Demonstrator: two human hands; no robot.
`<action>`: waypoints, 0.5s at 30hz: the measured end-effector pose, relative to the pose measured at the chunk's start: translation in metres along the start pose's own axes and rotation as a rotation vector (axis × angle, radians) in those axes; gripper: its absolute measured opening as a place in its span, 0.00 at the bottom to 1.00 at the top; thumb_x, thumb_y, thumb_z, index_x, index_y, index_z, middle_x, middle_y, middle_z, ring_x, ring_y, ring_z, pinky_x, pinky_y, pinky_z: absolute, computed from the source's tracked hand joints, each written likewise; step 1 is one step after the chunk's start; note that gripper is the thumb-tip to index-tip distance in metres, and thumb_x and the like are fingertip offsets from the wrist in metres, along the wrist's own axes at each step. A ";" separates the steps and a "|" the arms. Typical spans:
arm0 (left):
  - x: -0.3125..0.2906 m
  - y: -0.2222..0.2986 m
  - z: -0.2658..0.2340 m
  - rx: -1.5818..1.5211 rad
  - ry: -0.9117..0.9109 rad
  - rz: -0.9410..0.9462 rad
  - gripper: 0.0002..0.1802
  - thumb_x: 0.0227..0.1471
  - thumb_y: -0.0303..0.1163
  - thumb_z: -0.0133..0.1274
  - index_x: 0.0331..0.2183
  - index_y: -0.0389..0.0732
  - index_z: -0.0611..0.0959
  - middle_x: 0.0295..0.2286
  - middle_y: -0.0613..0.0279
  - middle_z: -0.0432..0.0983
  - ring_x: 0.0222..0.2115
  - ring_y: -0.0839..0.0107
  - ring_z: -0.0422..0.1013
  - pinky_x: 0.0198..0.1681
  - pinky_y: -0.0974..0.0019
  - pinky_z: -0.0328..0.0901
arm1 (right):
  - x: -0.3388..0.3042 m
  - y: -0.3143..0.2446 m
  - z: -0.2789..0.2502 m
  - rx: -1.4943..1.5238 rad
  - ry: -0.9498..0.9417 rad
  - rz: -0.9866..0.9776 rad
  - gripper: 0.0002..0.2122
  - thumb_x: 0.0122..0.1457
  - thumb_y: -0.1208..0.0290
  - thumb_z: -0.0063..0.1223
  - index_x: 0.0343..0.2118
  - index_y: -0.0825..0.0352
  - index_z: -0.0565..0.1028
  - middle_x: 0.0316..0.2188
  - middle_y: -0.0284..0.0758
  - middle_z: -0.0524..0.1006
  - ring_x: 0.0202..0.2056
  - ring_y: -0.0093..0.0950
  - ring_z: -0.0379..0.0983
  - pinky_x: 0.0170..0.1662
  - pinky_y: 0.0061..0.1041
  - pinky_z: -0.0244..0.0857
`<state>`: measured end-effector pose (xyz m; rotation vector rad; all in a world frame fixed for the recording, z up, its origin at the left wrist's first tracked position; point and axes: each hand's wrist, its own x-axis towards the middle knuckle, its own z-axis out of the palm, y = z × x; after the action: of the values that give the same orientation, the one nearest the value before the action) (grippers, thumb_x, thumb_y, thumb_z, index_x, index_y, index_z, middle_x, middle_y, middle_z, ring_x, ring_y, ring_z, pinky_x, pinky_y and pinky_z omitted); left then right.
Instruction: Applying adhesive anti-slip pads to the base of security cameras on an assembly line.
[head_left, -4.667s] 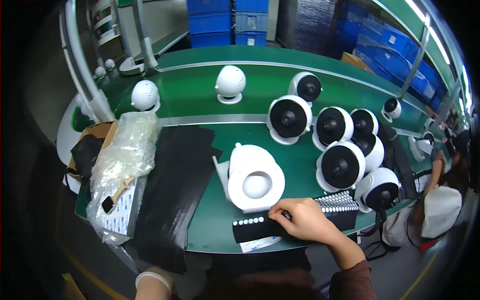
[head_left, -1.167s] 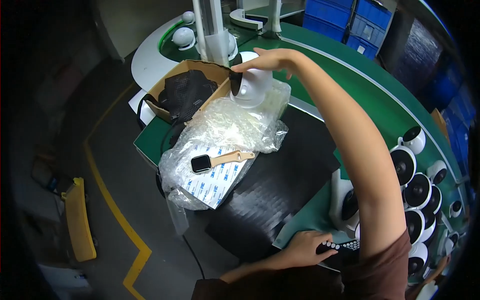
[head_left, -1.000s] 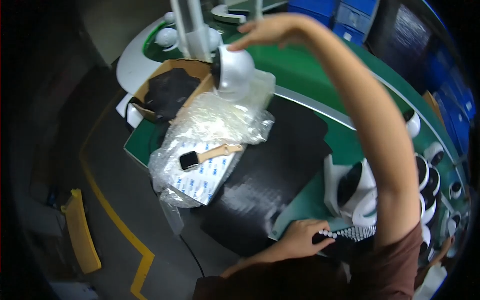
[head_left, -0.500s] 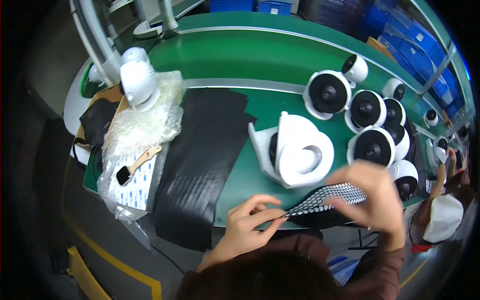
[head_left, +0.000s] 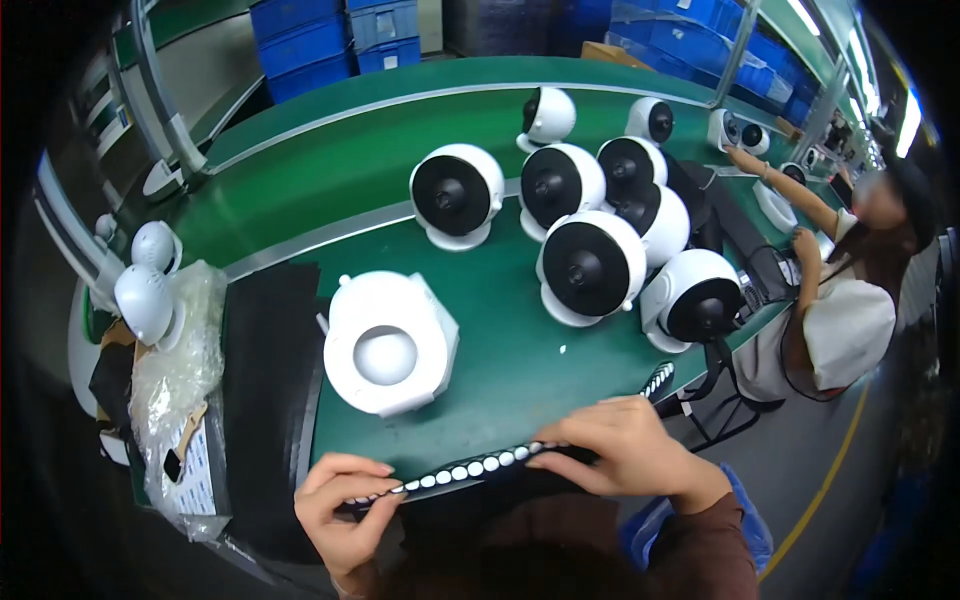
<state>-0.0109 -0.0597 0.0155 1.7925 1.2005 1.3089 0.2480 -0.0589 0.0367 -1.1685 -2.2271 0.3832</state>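
A black sheet of round white stickers (head_left: pixel 475 468) is stretched between my hands at the table's near edge, seen nearly edge-on with one row of dots showing. My left hand (head_left: pixel 345 510) pinches its left end between thumb and fingers. Further right, my right hand (head_left: pixel 630 445) grips it with the thumb below and the fingers on top; a dotted end (head_left: pixel 657 380) sticks out beyond that hand. Beyond my left hand lies a white housing (head_left: pixel 430 345) with a round recess, touched by neither hand.
Several white round cameras with black faces (head_left: pixel 592 268) stand at the right. Black sheets (head_left: pixel 265 360) lie at the left, beside bubble wrap (head_left: pixel 180 370) and a watch (head_left: pixel 173 465). A co-worker (head_left: pixel 850 310) sits at the far right. Blue crates (head_left: pixel 300 45) are stacked behind.
My view has turned rightward. The sticker sheet, slanted with several dot rows showing before, is now straighter and nearly edge-on. My right hand, blurred above it earlier, now grips it.
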 end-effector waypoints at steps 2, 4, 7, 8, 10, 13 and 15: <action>0.002 -0.010 -0.005 -0.059 -0.073 0.014 0.08 0.27 0.15 0.57 0.20 0.33 0.79 0.23 0.54 0.75 0.21 0.71 0.70 0.25 0.74 0.63 | 0.008 -0.004 -0.011 0.206 -0.006 0.009 0.07 0.43 0.71 0.60 0.26 0.64 0.76 0.17 0.31 0.73 0.17 0.29 0.69 0.20 0.22 0.60; 0.011 -0.009 0.005 -0.081 -0.178 -0.352 0.05 0.35 0.20 0.58 0.22 0.32 0.79 0.20 0.60 0.75 0.22 0.79 0.68 0.24 0.76 0.61 | 0.022 0.023 -0.015 0.065 -0.248 0.159 0.07 0.46 0.69 0.56 0.28 0.63 0.77 0.17 0.38 0.73 0.18 0.33 0.70 0.21 0.25 0.61; 0.019 -0.029 0.027 -0.090 -0.167 -0.295 0.06 0.40 0.25 0.58 0.23 0.32 0.79 0.18 0.64 0.75 0.20 0.81 0.68 0.25 0.78 0.62 | 0.034 0.048 0.003 -0.173 -0.318 0.112 0.09 0.47 0.68 0.55 0.31 0.65 0.76 0.24 0.39 0.75 0.25 0.35 0.71 0.28 0.28 0.64; 0.020 -0.030 0.030 -0.100 -0.138 -0.280 0.05 0.39 0.23 0.58 0.23 0.32 0.79 0.18 0.65 0.74 0.20 0.83 0.67 0.24 0.79 0.60 | 0.031 0.047 0.008 -0.139 -0.177 0.021 0.10 0.46 0.68 0.56 0.32 0.65 0.76 0.27 0.39 0.75 0.28 0.35 0.72 0.30 0.27 0.64; 0.014 -0.028 0.028 -0.127 -0.098 -0.284 0.04 0.39 0.21 0.57 0.23 0.32 0.79 0.18 0.67 0.73 0.20 0.84 0.65 0.22 0.81 0.58 | 0.037 0.025 0.017 -0.019 -0.140 -0.015 0.13 0.44 0.68 0.58 0.33 0.66 0.74 0.30 0.37 0.75 0.32 0.34 0.71 0.34 0.26 0.64; 0.009 -0.020 0.022 -0.060 -0.068 -0.204 0.05 0.39 0.22 0.58 0.24 0.32 0.79 0.18 0.65 0.74 0.19 0.84 0.66 0.22 0.81 0.59 | 0.043 0.016 0.033 0.021 -0.060 -0.119 0.12 0.42 0.67 0.59 0.31 0.66 0.75 0.26 0.36 0.75 0.29 0.32 0.71 0.34 0.26 0.63; 0.007 -0.020 0.017 -0.015 -0.065 -0.163 0.05 0.39 0.23 0.58 0.24 0.33 0.80 0.20 0.62 0.75 0.20 0.80 0.69 0.23 0.80 0.61 | 0.046 0.022 0.038 0.075 -0.165 -0.064 0.10 0.42 0.69 0.60 0.28 0.66 0.75 0.22 0.35 0.74 0.25 0.32 0.71 0.30 0.26 0.63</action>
<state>-0.0007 -0.0447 -0.0046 1.6753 1.2686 1.1559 0.2189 -0.0080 0.0130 -1.0576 -2.3627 0.5488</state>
